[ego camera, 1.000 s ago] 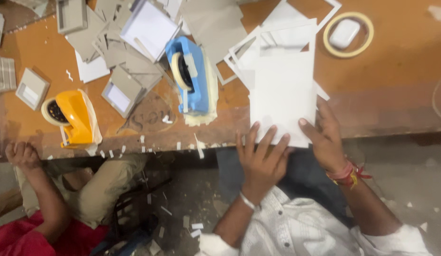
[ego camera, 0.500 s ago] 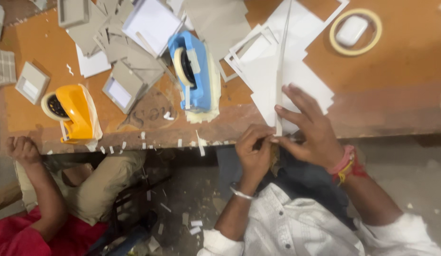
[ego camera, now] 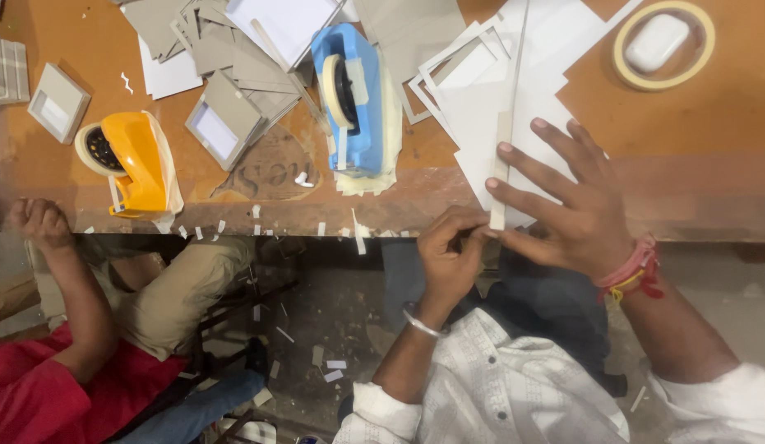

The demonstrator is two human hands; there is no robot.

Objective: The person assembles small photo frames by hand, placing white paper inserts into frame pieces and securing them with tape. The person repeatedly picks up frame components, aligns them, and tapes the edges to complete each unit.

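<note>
The white card (ego camera: pixel 504 123), flat on the tabletop (ego camera: pixel 711 164) a second ago, now stands on edge. Left hand (ego camera: pixel 450 255) pinches its near end; right hand (ego camera: pixel 575 210), grip spread, steadies it.

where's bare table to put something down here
Bare brown wood lies right of the white paper sheets, below the round tape roll, beyond the right hand. A smaller patch sits between the yellow tape dispenser and the blue tape dispenser. The top centre is crowded with grey card pieces.

matt white card sheet (ego camera: pixel 514 99), worn wooden table (ego camera: pixel 711 148) — rough
</note>
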